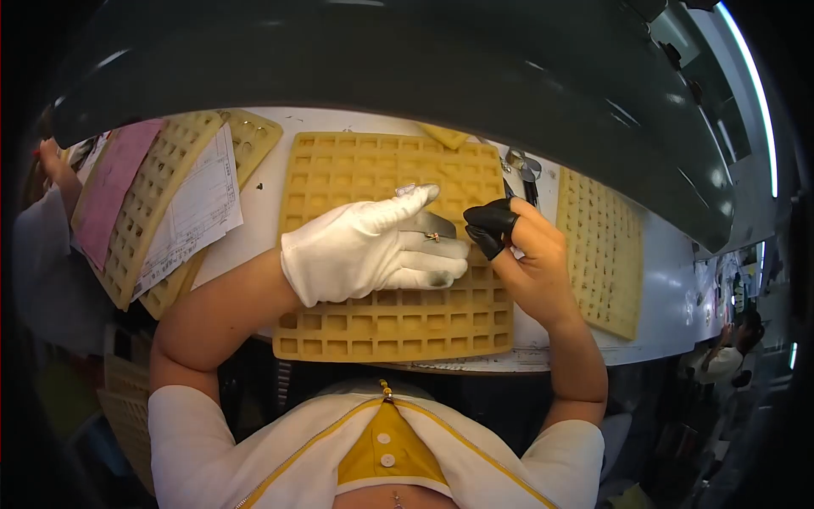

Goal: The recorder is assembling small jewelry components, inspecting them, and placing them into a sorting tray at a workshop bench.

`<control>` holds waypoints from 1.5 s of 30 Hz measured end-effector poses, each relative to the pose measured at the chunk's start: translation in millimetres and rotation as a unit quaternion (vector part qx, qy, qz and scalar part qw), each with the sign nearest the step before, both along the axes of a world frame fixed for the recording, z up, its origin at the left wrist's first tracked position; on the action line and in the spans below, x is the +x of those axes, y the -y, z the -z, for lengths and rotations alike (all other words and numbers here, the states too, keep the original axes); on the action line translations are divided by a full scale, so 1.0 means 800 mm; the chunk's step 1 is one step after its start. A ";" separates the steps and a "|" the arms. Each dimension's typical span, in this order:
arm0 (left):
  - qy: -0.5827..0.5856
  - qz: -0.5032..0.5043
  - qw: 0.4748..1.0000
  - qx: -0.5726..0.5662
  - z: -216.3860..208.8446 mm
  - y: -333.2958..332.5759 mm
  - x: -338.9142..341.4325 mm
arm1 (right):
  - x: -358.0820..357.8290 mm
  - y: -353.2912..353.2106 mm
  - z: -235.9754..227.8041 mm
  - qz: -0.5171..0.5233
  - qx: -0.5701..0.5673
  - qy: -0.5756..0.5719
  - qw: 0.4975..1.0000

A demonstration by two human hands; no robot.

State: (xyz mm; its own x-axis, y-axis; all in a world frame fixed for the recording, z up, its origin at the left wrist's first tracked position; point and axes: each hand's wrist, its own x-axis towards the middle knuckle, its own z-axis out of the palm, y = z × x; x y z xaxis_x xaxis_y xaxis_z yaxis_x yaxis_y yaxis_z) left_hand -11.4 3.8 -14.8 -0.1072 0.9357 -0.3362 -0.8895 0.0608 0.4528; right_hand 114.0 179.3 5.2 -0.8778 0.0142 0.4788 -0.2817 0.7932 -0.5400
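My left hand [356,250], in a white glove with grey-stained fingertips, is held over a yellow tray [394,346] of square pockets. Its fingers are stretched out, and a tiny shiny metal piece [433,237], perhaps jewellery, rests on them. Another small glinting bit [406,189] shows by the thumb; its kind is unclear. Just to the right, my right hand [530,259] wears black covers on thumb and forefinger. Those two fingertips are pinched together, facing the gloved fingers, and whatever lies between them is hidden.
Another yellow pocketed tray [600,254] lies at the right. Stacked trays [170,161] with a pink sheet [127,182] and a white printed form [199,204] stand at the left. Behind are metal tools [527,167]. A dark hood [381,68] overhangs the table. Another person's arm [59,174] is far left.
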 end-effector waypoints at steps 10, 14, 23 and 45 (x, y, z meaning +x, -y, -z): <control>-0.142 0.048 0.989 0.012 -0.002 0.006 0.007 | -0.002 0.006 0.020 -0.032 0.107 -0.066 0.992; -0.139 0.050 0.989 0.023 -0.004 0.008 0.007 | -0.003 0.005 0.021 -0.032 0.058 -0.076 0.995; -0.281 0.052 0.958 -0.021 -0.015 0.011 0.012 | -0.001 0.002 0.016 -0.061 0.162 -0.151 0.973; -0.400 0.037 0.910 -0.104 -0.031 0.004 0.024 | -0.004 -0.007 0.019 -0.085 0.170 -0.148 0.971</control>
State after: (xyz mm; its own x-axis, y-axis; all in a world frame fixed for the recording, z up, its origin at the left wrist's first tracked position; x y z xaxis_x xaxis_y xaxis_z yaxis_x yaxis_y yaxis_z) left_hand 8.0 0.8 10.2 -0.3339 0.8754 -0.3494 -0.2712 0.2658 0.9251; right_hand 110.9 184.7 -10.0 -0.6764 -0.3215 0.6626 -0.5269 0.8399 -0.1302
